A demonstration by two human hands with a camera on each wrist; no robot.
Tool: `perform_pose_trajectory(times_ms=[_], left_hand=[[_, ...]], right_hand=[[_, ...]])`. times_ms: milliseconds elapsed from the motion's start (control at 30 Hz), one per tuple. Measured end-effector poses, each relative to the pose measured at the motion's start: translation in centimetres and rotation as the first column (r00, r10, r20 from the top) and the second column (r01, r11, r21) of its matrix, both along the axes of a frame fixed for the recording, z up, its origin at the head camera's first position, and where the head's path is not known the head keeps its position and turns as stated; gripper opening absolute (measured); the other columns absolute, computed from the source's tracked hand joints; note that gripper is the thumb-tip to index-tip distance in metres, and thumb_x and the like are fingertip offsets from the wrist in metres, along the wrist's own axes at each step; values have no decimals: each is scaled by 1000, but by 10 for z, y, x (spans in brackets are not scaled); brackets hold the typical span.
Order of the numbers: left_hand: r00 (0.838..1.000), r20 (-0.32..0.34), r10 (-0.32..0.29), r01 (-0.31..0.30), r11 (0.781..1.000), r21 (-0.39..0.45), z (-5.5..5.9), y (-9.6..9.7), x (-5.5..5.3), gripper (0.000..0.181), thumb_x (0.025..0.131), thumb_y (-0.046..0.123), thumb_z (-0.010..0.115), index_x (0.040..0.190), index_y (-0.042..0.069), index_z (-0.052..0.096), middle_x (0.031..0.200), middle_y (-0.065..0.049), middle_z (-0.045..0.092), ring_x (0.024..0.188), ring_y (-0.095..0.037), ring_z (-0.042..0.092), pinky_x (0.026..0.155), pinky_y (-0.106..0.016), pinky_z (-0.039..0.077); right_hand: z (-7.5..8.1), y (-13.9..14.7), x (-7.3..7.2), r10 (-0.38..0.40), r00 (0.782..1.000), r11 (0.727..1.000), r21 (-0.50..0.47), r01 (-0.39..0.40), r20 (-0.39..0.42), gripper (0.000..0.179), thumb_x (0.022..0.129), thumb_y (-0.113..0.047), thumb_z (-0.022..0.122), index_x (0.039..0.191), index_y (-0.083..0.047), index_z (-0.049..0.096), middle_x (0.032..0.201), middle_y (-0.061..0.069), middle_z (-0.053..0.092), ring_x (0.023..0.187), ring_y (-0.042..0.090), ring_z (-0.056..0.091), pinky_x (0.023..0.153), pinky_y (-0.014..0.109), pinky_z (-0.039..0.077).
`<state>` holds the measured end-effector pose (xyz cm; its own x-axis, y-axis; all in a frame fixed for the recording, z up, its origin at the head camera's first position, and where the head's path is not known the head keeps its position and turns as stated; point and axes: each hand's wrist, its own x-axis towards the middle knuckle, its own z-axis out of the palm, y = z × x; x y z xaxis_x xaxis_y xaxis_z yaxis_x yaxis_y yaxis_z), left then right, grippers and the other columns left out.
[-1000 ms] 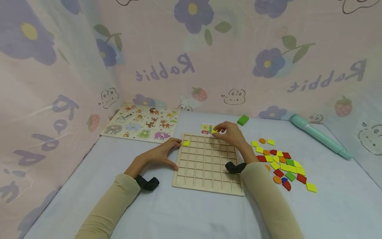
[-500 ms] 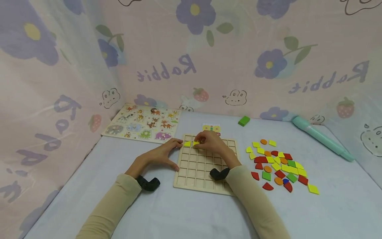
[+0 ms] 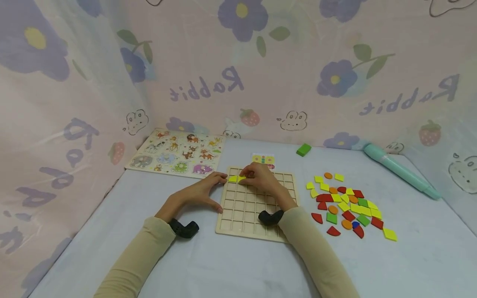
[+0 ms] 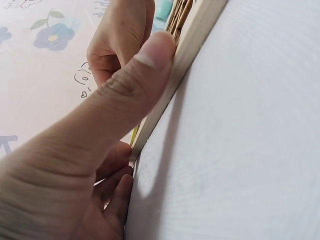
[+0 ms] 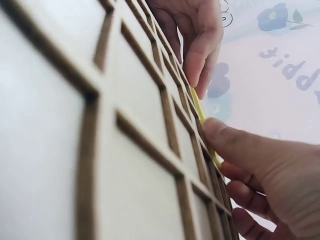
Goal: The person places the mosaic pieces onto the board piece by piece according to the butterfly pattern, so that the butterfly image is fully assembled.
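A wooden grid board (image 3: 238, 207) lies on the white-covered table in the head view. My left hand (image 3: 199, 192) rests along its left edge, thumb and fingers spread apart; in the left wrist view the thumb (image 4: 132, 82) touches the board's side. Over the top row, my right hand (image 3: 262, 180) pinches a yellow tile (image 3: 242, 179) between thumb and fingers, right at the second cell. Another yellow tile (image 3: 232, 179) sits in the top left corner cell. The right wrist view has the right thumb (image 5: 225, 132) against yellow at the far grid cells.
Loose red, yellow, green, orange and blue tiles (image 3: 348, 207) are scattered right of the board. A printed pattern card (image 3: 258, 158) lies behind it. Further back are an animal puzzle (image 3: 175, 155), a green block (image 3: 303, 150) and a teal stick-like object (image 3: 400, 170).
My right hand has brought the yellow tile leftward from near the pattern card to the board's top row, then slightly closer to the corner tile. The left hand stays at the edge.
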<state>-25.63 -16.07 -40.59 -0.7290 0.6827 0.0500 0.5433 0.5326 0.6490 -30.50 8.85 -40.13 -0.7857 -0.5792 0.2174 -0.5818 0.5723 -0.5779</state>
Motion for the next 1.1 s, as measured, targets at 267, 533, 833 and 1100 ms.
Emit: perform_pose_trajectory(times_ms=[267,533,833,1100], left_hand=[[1000,-2,7,-7,1000,-7,-1,2,-2,91,64,44,83,135,6,42,147,-8,27,138,-25,23,112,-43,22],[1000,-13,10,-10,1000,7,0,1,-2,90,63,41,85,133,3,43,146,-11,28,137,-28,24,112,-44,21],[1000,-3,20,-20,1000,-7,0,-1,-2,91,63,44,84,134,6,43,147,-9,27,137,-25,23,112,-43,21],[1000,6,7,-7,1000,16,0,0,1,89,63,39,85,133,4,43,146,-11,28,137,-28,24,112,-45,21]], right_hand=[[13,28,1,-7,998,1000,-13,6,-64,25,83,-20,71,104,-5,69,94,6,64,82,18,56,73,34,49],[23,105,9,-94,988,995,20,97,-126,16,84,-11,69,100,-6,69,94,7,64,81,19,57,67,33,48],[24,178,25,-192,981,976,107,191,-3,26,84,5,57,107,-5,67,107,11,62,89,25,52,68,29,47],[14,191,31,-114,992,985,134,107,49,29,84,8,57,108,-4,67,107,12,61,87,24,52,72,31,47]])
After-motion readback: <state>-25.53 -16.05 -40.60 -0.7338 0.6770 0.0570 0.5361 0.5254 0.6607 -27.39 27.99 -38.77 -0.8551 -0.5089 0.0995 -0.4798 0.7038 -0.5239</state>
